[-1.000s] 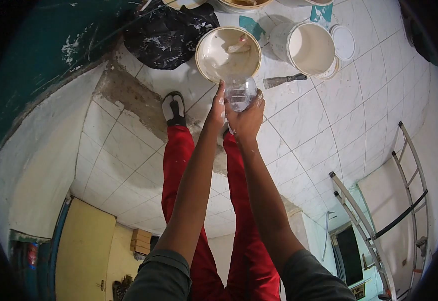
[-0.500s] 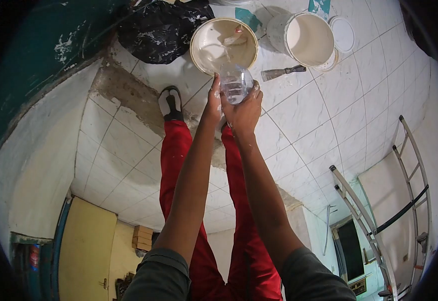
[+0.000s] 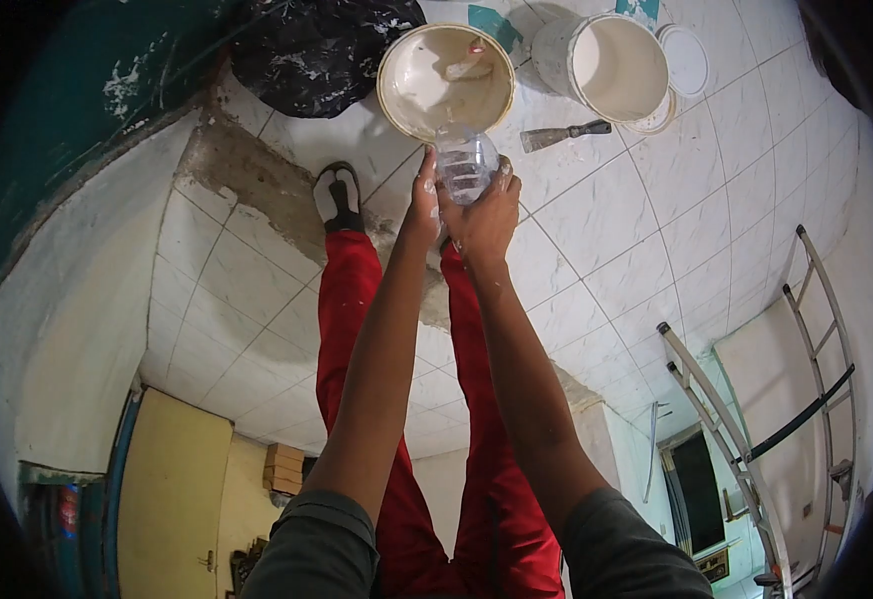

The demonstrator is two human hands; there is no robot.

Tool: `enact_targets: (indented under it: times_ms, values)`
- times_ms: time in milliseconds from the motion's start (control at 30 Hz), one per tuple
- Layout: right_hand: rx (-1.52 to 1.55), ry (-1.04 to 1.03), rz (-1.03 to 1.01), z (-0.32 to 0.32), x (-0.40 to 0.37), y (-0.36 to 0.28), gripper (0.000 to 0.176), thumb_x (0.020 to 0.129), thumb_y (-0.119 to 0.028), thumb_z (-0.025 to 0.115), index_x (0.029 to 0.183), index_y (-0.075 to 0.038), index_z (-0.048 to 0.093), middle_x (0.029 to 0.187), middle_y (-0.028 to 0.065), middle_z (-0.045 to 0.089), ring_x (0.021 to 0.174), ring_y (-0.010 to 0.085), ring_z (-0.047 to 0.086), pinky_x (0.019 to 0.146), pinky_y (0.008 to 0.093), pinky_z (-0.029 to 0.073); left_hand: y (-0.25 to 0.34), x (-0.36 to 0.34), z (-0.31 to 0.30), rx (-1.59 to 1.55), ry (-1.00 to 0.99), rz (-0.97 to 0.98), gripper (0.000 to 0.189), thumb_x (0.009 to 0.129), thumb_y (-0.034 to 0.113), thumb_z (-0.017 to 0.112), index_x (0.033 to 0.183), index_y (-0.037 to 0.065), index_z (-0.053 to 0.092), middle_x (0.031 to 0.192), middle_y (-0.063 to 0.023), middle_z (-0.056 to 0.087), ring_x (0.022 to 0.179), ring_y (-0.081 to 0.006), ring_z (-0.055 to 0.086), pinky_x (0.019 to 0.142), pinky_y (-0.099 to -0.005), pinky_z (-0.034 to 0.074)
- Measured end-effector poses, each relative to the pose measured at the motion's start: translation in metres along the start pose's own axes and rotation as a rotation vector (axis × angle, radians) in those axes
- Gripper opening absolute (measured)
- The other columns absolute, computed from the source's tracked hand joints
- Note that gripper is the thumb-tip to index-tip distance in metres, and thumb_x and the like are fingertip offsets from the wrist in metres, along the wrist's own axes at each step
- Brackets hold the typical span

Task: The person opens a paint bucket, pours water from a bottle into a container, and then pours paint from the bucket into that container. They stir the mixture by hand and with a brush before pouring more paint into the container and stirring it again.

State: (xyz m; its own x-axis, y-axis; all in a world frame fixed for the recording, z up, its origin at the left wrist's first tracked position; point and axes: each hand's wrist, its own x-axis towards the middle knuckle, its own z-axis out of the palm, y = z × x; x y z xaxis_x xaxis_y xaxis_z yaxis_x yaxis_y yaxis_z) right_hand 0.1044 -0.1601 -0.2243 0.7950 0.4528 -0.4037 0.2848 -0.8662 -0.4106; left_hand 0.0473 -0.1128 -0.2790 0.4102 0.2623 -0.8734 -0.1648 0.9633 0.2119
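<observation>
Pail: the open, cream-rimmed pail (image 3: pixel 406 65) stands on the tiled floor (image 3: pixel 576 215) in front of the person, pale stuff smeared around its inside.
Clear container: a see-through plastic container (image 3: pixel 467 168) is on the person's side of the pail, overlapping its near rim from here; I can't tell whether the two touch.
Right hand: the right hand (image 3: pixel 484 222), just nearer the person than the pail, has its fingers curled around the container, with whitish smears on the skin.
Left hand: the left hand (image 3: pixel 423 205), also just short of the pail, is upright at the container's left side, edge-on to me; I can't tell whether its fingers press the plastic.
In the pail: a whitish thing with a reddish tip (image 3: pixel 469 67) lies toward the far right of the inside.
Scraper: a flat-bladed scraper (image 3: pixel 564 134) lies to the right of the pail, a little nearer the person.
White bucket: an open white bucket (image 3: pixel 556 68) sits tilted to the right of the pail.
Black bag: a crumpled black plastic bag (image 3: pixel 321 60), splashed white, is just left of the pail.
</observation>
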Motion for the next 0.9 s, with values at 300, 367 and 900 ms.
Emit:
enact_targets:
  times_ms: [300, 367, 900]
  values:
    - [0.038, 0.017, -0.039, 0.001, -0.008, 0.000, 0.078, 0.061, -0.034, 0.073, 0.115, 0.013, 0.041, 0.099, 0.0262, 0.051, 0.090, 0.0386, 0.052, 0.075, 0.0428, 0.045, 0.001, -0.008, -0.009, 0.001, -0.082, -0.008, 0.056, 0.088, 0.051, 0.042, 0.118, 0.004, 0.048, 0.111, -0.0107, 0.056, 0.101, -0.0223, 0.056, 0.089, -0.0367, 0.043]
    - [0.044, 0.023, -0.041, 0.001, -0.008, -0.001, 0.078, 0.061, -0.034, 0.073, 0.115, 0.013, 0.041, 0.099, 0.0261, 0.051, 0.090, 0.0386, 0.052, 0.075, 0.0429, 0.045, 0.001, -0.008, -0.009, 0.025, -0.078, 0.008, 0.055, 0.089, 0.050, 0.041, 0.117, 0.003, 0.048, 0.111, -0.0105, 0.056, 0.101, -0.0220, 0.055, 0.089, -0.0365, 0.043]
    - [0.047, -0.003, -0.015, -0.002, -0.009, -0.004, 0.080, 0.061, -0.034, 0.073, 0.117, 0.012, 0.039, 0.098, 0.0267, 0.051, 0.090, 0.0395, 0.052, 0.074, 0.0432, 0.046, 0.006, -0.014, -0.003, 0.009, -0.044, -0.009, 0.056, 0.088, 0.052, 0.043, 0.117, 0.004, 0.048, 0.110, -0.0102, 0.056, 0.100, -0.0215, 0.055, 0.090, -0.0356, 0.042]
